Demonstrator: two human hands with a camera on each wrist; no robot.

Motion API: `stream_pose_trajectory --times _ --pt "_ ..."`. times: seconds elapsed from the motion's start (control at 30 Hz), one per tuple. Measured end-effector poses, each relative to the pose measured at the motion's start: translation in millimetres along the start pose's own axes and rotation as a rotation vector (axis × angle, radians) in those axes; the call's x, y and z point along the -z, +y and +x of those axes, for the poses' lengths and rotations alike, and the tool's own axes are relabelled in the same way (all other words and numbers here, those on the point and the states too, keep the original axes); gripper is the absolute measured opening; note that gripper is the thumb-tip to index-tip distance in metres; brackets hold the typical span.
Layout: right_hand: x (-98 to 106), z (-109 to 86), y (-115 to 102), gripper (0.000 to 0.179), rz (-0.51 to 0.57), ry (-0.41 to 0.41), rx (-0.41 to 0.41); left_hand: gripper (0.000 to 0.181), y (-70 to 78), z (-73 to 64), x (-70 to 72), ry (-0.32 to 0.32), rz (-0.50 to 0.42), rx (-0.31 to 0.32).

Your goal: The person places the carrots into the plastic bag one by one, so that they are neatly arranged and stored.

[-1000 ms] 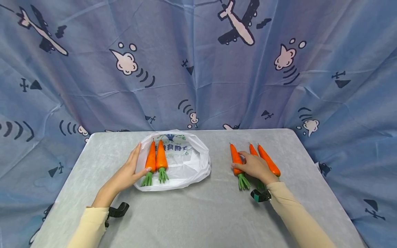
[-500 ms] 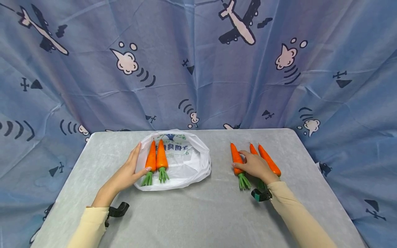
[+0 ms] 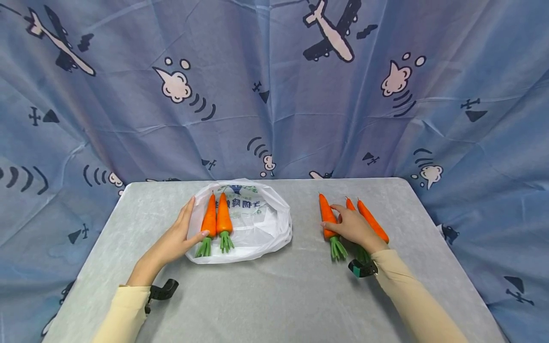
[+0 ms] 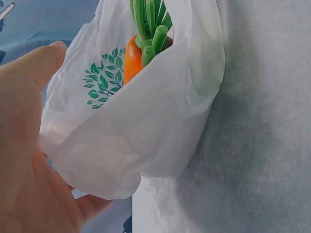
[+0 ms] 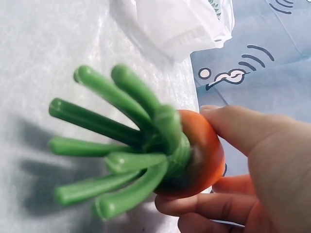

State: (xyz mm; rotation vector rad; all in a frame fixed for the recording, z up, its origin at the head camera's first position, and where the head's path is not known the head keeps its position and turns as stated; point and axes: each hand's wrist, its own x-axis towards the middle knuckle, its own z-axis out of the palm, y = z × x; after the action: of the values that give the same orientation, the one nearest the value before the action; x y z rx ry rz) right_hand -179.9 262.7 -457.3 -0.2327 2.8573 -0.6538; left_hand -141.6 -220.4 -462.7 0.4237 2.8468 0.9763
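Observation:
My right hand (image 3: 358,231) pinches an orange carrot (image 3: 327,212) between thumb and fingers. In the right wrist view its green stalks (image 5: 126,145) point away from the palm. Two more carrots, one partly hidden (image 3: 350,205) and one further right (image 3: 372,221), lie beside that hand. On the left, a white plastic bag (image 3: 257,238) with printed characters lies with its mouth spread. Inside it a left carrot (image 3: 208,219) and a right carrot (image 3: 223,216) rest side by side. My left hand (image 3: 171,245) holds the bag's left edge, thumb over the rim, fingers along the outside.
A grey-white table (image 3: 274,305) bears everything. Behind it hangs a blue curtain (image 3: 231,95) with aeroplane prints, meeting the table's far edge. A black wrist device (image 3: 164,289) sits on the left wrist and another (image 3: 362,269) on the right.
The pinched carrot and my right hand have shifted slightly away toward the far edge, the carrot's tip rising in the view. My left hand and the bag stay put.

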Motion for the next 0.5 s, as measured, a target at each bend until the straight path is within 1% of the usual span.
stream_pose_trajectory --times 0.2,0.37,0.5 --pt "3.1 -2.8 -6.4 0.079 0.013 0.007 0.007 0.103 0.3 -0.4 -0.2 0.001 0.001 -0.009" --pt "3.9 -3.8 -12.5 0.084 0.049 0.014 0.006 0.103 -0.1 -0.1 -0.4 0.002 0.004 -0.012" --pt "4.3 -3.2 -16.6 0.084 0.062 0.015 0.004 0.103 -0.5 0.6 -0.6 0.002 0.008 -0.009"
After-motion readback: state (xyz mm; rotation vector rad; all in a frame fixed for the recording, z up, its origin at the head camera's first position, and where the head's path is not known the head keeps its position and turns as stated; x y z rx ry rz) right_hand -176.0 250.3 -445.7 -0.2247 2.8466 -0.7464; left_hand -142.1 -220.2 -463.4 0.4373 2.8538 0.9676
